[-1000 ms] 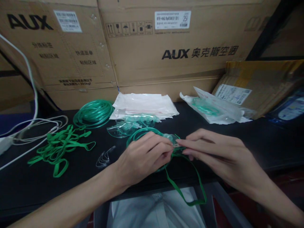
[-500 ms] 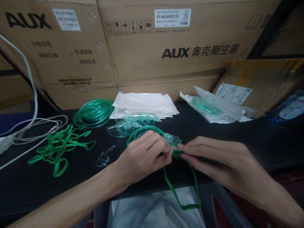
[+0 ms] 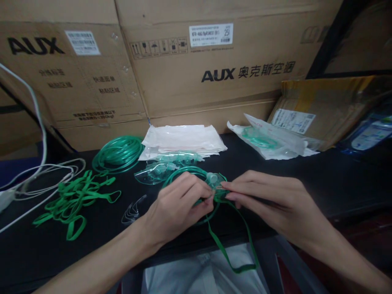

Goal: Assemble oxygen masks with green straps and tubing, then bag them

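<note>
My left hand (image 3: 182,200) is closed in a pinch at the near edge of a clear green oxygen mask (image 3: 214,178), its fingertips partly hidden. From the right, the thumb and forefinger of my right hand (image 3: 272,194) grip the same mask, close to the left fingertips. A green elastic strap (image 3: 241,269) hangs from the mask in a loop over the table's front edge. Coiled green tubing (image 3: 177,173) lies behind my left hand, by the mask. More clear masks (image 3: 154,173) rest just beyond. What exactly sits between the fingertips is too small to tell.
To the left lie a heap of green straps (image 3: 69,196), thin clear-looking strips (image 3: 133,210), a coil of green tubing (image 3: 118,155) and white cables (image 3: 45,183). White pouches (image 3: 183,139) are stacked behind. An opened pouch (image 3: 275,149), cartons (image 3: 171,90) and a blue bottle (image 3: 367,134) stand farther back.
The view has tilted up and turned slightly right, so everything sits a bit farther left in it. Both hands keep their pinch on the mask, with only slight finger movement.
</note>
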Tool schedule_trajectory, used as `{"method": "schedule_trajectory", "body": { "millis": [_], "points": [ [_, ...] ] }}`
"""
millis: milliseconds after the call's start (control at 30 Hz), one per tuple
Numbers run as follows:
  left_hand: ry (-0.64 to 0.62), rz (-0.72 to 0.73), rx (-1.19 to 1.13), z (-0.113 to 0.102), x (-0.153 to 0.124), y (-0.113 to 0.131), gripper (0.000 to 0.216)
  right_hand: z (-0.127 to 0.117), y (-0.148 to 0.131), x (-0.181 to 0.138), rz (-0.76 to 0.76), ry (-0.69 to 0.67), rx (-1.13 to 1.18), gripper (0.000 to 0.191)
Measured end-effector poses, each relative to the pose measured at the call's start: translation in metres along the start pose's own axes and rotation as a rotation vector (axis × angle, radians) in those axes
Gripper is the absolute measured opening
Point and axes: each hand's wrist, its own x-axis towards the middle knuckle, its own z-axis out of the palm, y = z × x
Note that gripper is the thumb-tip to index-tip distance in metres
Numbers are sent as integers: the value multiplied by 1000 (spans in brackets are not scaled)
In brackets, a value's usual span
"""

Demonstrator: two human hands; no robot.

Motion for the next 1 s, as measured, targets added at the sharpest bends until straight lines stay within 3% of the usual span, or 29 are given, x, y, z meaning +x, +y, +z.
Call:
{"method": "schedule_trajectory", "body": {
  "millis": [333,567,1000],
  "points": [
    [-74,134,170,-1,-3,-2,13,-1,-3,-6,41,-116,-3,24],
    [-136,122,172,-2,-8,-3,8,-7,-5,-2,95,-24,41,22],
    [-53,126,251,1,-1,0,17,1,-2,-10,75,-150,16,23]
  ]
}}
